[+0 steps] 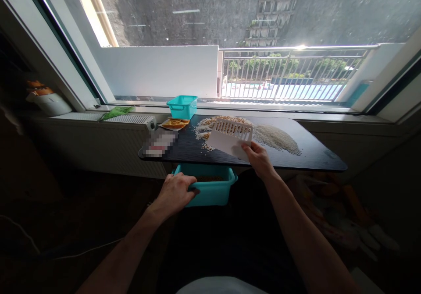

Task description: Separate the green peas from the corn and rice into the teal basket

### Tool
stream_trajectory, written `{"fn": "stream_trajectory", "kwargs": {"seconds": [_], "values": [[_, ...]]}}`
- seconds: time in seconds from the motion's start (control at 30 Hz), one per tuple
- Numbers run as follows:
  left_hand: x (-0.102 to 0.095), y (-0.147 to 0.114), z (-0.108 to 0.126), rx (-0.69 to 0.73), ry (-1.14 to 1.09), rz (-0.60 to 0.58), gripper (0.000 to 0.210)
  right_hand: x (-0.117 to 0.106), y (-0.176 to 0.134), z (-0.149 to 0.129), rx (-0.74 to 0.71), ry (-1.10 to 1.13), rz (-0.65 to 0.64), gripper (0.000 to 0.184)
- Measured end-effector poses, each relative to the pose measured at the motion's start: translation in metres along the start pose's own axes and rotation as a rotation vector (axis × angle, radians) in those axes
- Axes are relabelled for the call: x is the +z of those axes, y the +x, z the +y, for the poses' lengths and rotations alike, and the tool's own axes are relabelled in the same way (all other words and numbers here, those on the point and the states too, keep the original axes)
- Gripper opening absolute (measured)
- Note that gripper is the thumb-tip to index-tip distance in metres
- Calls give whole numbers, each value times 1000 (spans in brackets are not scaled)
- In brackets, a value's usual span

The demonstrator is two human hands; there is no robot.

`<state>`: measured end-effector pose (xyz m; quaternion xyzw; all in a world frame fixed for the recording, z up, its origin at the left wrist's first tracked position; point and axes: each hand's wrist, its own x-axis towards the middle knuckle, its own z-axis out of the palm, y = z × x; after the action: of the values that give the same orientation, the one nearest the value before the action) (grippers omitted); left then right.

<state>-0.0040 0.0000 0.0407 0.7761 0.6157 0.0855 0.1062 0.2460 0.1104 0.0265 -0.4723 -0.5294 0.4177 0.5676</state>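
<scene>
My right hand point(258, 157) grips a white slotted scoop point(226, 144) by its near right corner. The scoop is held tilted over the dark tabletop, its slotted end toward the window. Behind and beside it lies a spread of mixed white and orange-brown grains point(202, 132). To its right is a heap of pale, rice-like grains point(278, 138). My left hand point(179, 189) is closed on the left part of the near rim of a turquoise plastic bin point(212, 194). This bin sits below the table's front edge, with brownish grains inside.
A smaller turquoise basket point(182, 108) stands at the table's back left by the window. Near it are an orange-and-white packet point(175, 123) and a blurred flat item point(160, 143). A green cloth point(117, 112) lies on the radiator point(131, 119). The dark table point(315, 154) has rounded corners.
</scene>
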Motion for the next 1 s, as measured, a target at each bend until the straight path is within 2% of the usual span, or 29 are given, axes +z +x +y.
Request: {"fn": "stream_trajectory", "kwargs": {"seconds": [0.4,0.7,1.0], "values": [[0,-1,1,-12,3,-11,13,0,-5,-1,-5,-1,-23,41],[-3,-2,0,-30,7,-18,13,11,3,1,-16,-32,-33,41],[-4,-2,-2,-39,15,-22,14,-2,-7,-6,-31,-74,-23,45]]}}
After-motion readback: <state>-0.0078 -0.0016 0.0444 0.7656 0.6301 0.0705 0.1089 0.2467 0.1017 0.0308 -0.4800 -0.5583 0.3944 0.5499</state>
